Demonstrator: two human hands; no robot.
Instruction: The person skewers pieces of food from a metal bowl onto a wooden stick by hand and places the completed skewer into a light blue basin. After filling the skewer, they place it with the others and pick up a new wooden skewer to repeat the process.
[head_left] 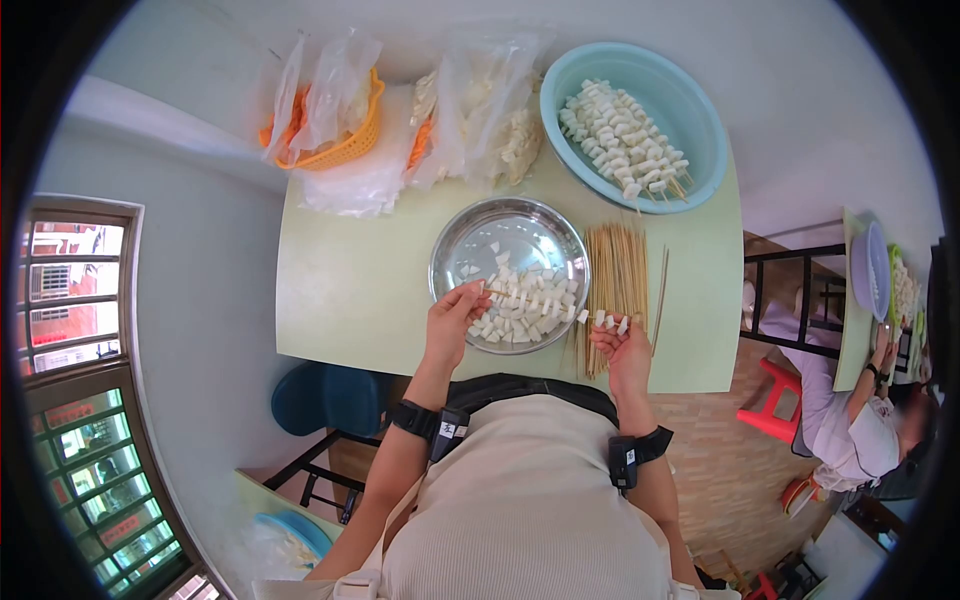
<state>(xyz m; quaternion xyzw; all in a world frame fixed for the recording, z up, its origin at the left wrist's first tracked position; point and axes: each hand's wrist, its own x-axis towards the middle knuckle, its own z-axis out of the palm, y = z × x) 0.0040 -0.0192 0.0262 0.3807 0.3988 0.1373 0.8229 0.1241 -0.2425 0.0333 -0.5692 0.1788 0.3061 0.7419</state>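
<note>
Between my two hands a bamboo skewer threaded with white chunks (599, 317) slants across the steel bowl's right rim. My left hand (458, 312) pinches its bare end over the bowl. At the other end, my right hand (623, 352) is closed around the skewer beside the last white chunks, palm turned up. Below lies the round steel bowl (465, 232), with loose cut white chunks (508, 328) gathered in its near half and a few stuck higher on its wall. A thick row of bare bamboo skewers (616, 262) lies right of the bowl, partly under my right hand.
A light blue basin (708, 120) with finished white skewers (625, 135) stands back right. Plastic bags (480, 110) and an orange basket (365, 125) line the wall. Two loose skewers (660, 300) lie apart at right. A red stool (772, 402) and a seated person (850, 430) are farther right.
</note>
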